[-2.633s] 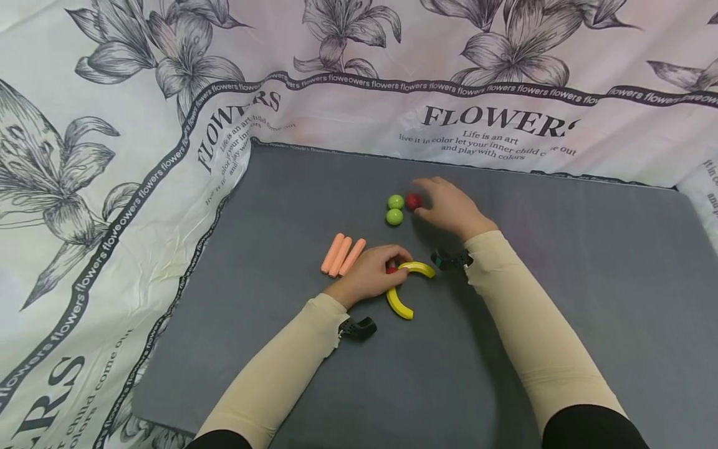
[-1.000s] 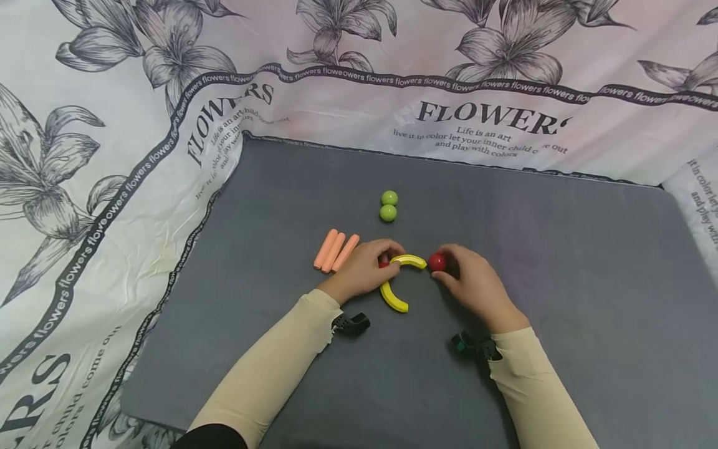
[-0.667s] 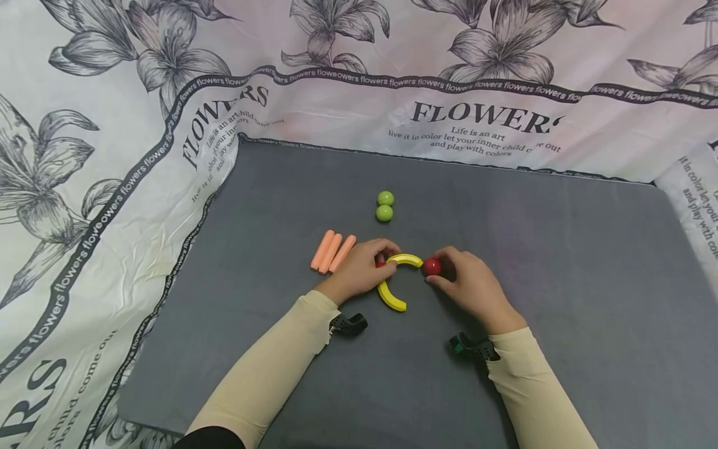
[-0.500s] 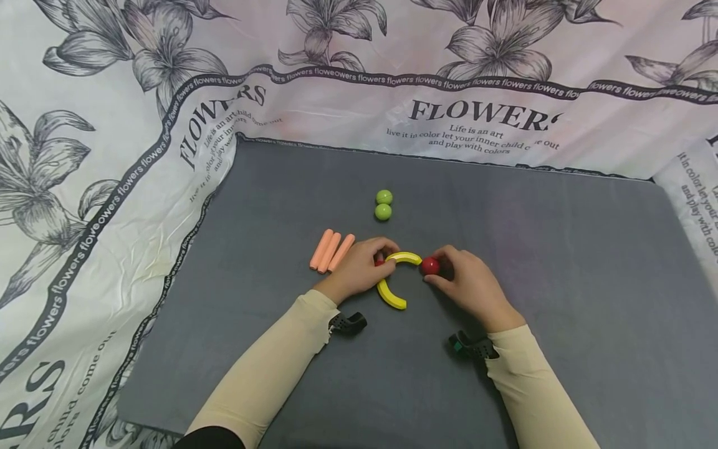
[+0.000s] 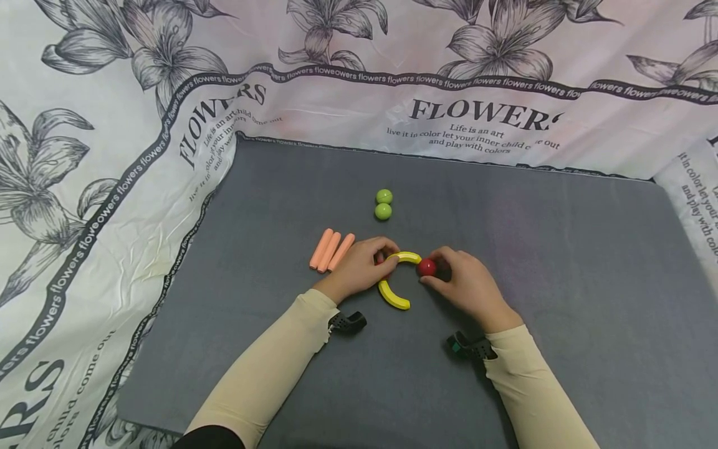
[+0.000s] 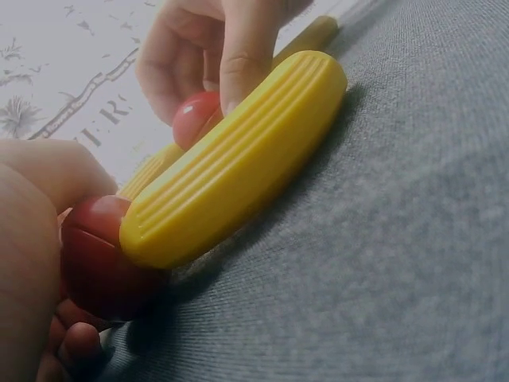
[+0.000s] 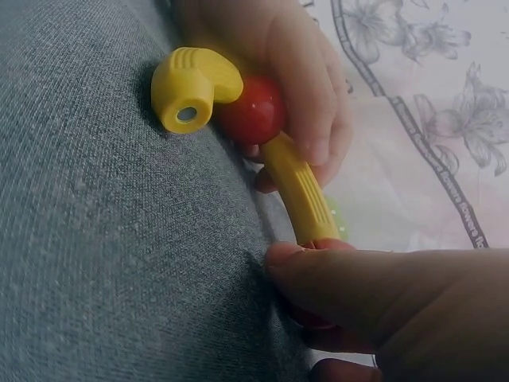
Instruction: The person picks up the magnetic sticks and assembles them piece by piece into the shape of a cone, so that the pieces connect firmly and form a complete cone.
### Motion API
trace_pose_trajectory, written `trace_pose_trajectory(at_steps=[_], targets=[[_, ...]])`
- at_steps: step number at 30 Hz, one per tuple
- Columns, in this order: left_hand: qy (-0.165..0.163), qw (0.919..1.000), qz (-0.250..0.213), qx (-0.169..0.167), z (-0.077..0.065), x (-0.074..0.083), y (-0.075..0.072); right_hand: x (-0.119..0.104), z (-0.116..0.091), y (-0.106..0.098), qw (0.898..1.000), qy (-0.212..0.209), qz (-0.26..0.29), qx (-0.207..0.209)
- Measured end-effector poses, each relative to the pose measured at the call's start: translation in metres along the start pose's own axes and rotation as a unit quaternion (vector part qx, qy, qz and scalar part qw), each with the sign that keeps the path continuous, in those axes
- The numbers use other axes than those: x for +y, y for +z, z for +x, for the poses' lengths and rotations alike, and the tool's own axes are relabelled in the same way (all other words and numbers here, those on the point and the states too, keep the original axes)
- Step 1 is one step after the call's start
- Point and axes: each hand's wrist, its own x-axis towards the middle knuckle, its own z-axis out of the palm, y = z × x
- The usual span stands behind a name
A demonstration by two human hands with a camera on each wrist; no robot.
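Note:
My left hand [image 5: 364, 265] grips a red ball [image 7: 258, 110] that joins two curved yellow rods. The upper yellow rod [image 5: 408, 257] arches right from that ball. Below it, the lower yellow rod [image 5: 396, 296] curves toward the front; its free end shows a small silvery disc [image 7: 188, 114] in the right wrist view. Between thumb and fingers, my right hand [image 5: 468, 284] pinches a second red ball [image 5: 427, 267], right at the upper rod's right end. Fingers partly cover both balls.
Three straight orange rods [image 5: 331, 251] lie side by side, just left of my left hand. Farther back, two green balls [image 5: 384, 204] sit one behind the other. A grey mat [image 5: 280, 362] lies beneath everything, with flower-printed cloth [image 5: 336, 106] behind and to the left.
My right hand has picked up the red ball from beside the green balls and brought it forward to the upper yellow rod's end. My left hand keeps its grip; the lower rod has swung slightly right.

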Motion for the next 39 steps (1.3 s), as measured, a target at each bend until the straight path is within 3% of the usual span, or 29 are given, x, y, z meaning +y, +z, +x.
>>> trace_pose_trajectory(at_steps=[9,17,21,25,28,33,39], targets=[[-0.011,0.9998,-0.011,-0.008,0.001,0.002,-0.001,0.0,0.0,-0.007,1.0,-0.004,0.008,-0.029],[-0.013,0.9997,-0.022,0.001,0.003,0.004,0.001,0.005,-0.012,-0.029,0.998,0.028,0.001,-0.052],[-0.014,0.999,-0.041,0.011,0.002,0.003,0.003,0.011,-0.022,-0.04,0.999,0.031,-0.012,-0.037],[-0.023,0.9988,-0.036,0.023,0.0,0.002,0.003,0.018,-0.036,-0.043,0.999,0.02,-0.032,0.018],[-0.025,0.999,-0.025,0.028,0.0,0.003,0.001,0.021,-0.046,-0.045,0.997,0.043,-0.047,0.042],[-0.026,0.999,-0.024,0.028,0.0,0.003,0.0,0.025,-0.052,-0.044,0.994,0.103,-0.046,0.005],[-0.032,0.9989,-0.025,0.023,-0.001,0.004,0.001,0.026,-0.048,-0.038,0.995,0.089,-0.013,-0.037]])
